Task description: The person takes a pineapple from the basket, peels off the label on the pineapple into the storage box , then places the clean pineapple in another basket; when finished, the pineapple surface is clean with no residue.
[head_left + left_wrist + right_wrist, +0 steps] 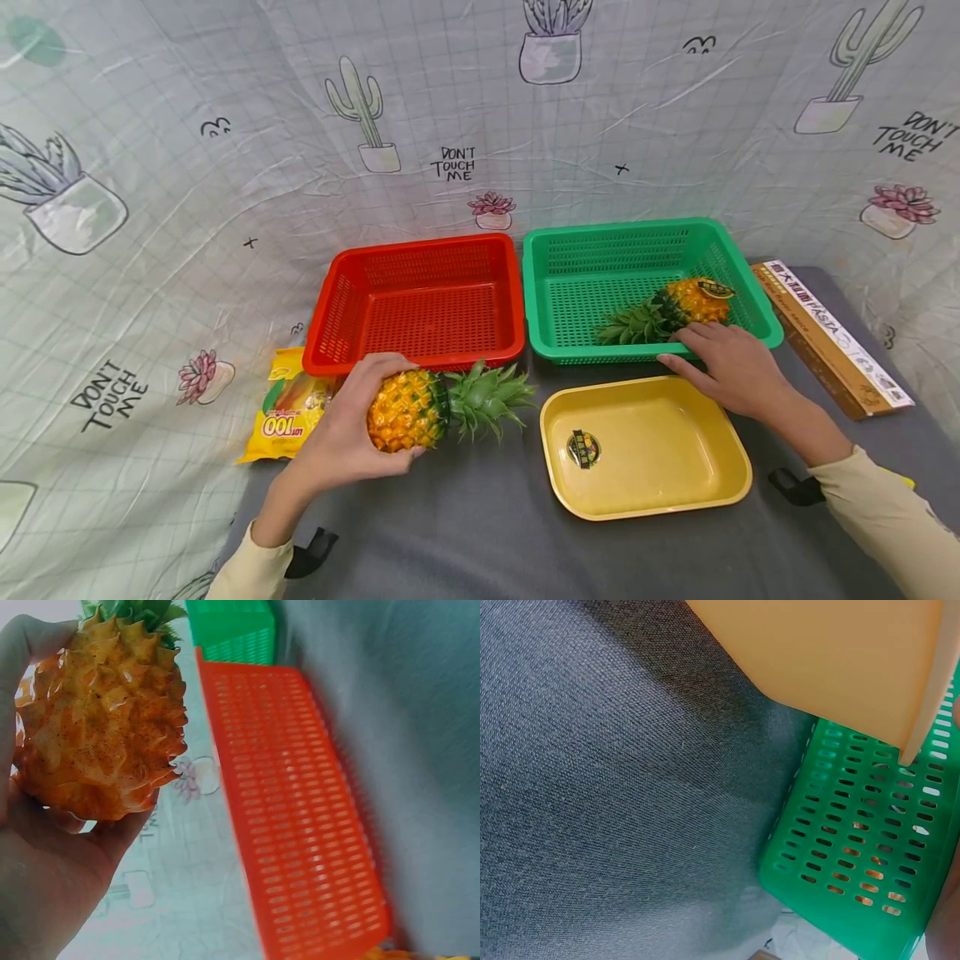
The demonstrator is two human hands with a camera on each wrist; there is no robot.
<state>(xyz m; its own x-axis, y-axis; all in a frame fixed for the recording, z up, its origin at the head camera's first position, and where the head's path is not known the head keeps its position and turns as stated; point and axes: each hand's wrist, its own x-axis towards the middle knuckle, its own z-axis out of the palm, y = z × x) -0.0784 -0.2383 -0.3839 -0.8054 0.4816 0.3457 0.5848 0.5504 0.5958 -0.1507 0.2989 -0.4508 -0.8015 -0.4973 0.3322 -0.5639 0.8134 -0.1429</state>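
Note:
My left hand [362, 421] grips a small pineapple [408, 410] round its orange-yellow body. The green crown points right, in front of the red basket [435, 321]. In the left wrist view the thumb and fingers curl about the same pineapple [105, 720]. A second pineapple [693, 302], bearing a dark label, lies on its side inside the green basket [581, 292]. My right hand [723, 362] reaches over that basket's front rim, its fingertips beside the second pineapple; whether they touch it is hidden. The right wrist view shows only a sliver of this hand at its right edge.
A yellow tray [645, 450] with a dark round sticker [583, 448] stands before the green basket. Left of the red basket is a yellow packet [288, 408]; a long pasta box [832, 337] lies at the right. A patterned sheet [420, 108] hangs behind the grey tabletop [450, 533].

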